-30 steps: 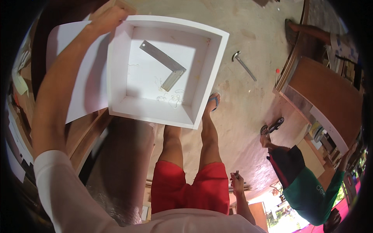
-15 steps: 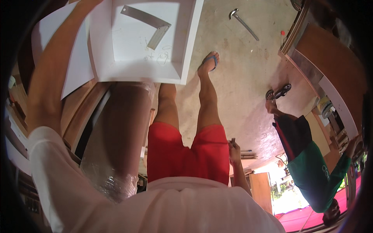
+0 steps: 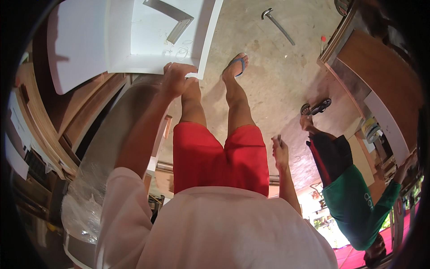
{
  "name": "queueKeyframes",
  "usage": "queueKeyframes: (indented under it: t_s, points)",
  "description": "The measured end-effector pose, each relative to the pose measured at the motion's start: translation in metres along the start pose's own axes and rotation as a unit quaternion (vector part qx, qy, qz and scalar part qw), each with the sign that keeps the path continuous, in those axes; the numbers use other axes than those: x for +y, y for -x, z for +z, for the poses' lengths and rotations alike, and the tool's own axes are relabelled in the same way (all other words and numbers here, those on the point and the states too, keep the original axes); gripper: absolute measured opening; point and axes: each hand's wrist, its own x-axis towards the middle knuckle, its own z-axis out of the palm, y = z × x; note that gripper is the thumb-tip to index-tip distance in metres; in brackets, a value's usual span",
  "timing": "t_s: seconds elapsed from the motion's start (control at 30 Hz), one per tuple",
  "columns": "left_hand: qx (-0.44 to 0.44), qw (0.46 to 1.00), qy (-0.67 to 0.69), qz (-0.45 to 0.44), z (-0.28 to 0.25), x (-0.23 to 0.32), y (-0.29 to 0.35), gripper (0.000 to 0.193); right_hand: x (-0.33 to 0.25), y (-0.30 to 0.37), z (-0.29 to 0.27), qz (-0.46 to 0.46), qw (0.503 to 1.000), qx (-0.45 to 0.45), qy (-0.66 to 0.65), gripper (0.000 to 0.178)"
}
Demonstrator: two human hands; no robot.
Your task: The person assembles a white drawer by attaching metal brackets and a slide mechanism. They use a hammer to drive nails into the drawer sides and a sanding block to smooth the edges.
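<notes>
A white open box, like a drawer or cabinet shell, lies at the upper left with its hollow side up. My left hand is closed over its near wall, close to the right corner. Inside the box rests a metal square with a wide handle, beside some thin looped marks or strands. Out by my right thigh, my right hand is closed around a small, narrow, dark thing; most of it is hidden in the fingers, so its kind does not show.
A claw hammer lies on the concrete floor. Left of my legs is a long plastic-wrapped roll or panel, with wooden boards beyond. At right, a person in a green shirt stands by brown panels.
My left hand has come from the box's far left side to its near wall by the right corner. My right hand has moved slightly outward from my thigh. The view has shifted.
</notes>
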Motion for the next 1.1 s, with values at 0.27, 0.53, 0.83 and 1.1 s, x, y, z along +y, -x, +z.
queueKeyframes:
  t_s: [0.27, 0.53, 0.83, 1.1]
  points:
    - [0.068, 0.987, -0.14, -0.033, 0.019, 0.039, 0.002, 0.04, -0.123, 0.002, 0.019, -0.225, 0.973, 0.046, 0.007, 0.048]
    - [0.209, 0.975, -0.064, 0.041, 0.058, 0.022, 0.003, 0.034, -0.134, 0.084, 0.043, -0.266, 0.894, -0.113, 0.343, 0.041]
    - [0.216, 0.971, -0.081, 0.065, 0.066, 0.011, 0.007, 0.039, -0.104, 0.137, 0.01, -0.098, 0.806, -0.497, 0.306, 0.033]
    - [0.36, 0.925, -0.097, 0.068, 0.092, 0.011, -0.005, 0.028, -0.191, 0.028, 0.064, -0.448, 0.841, -0.194, 0.232, 0.04]
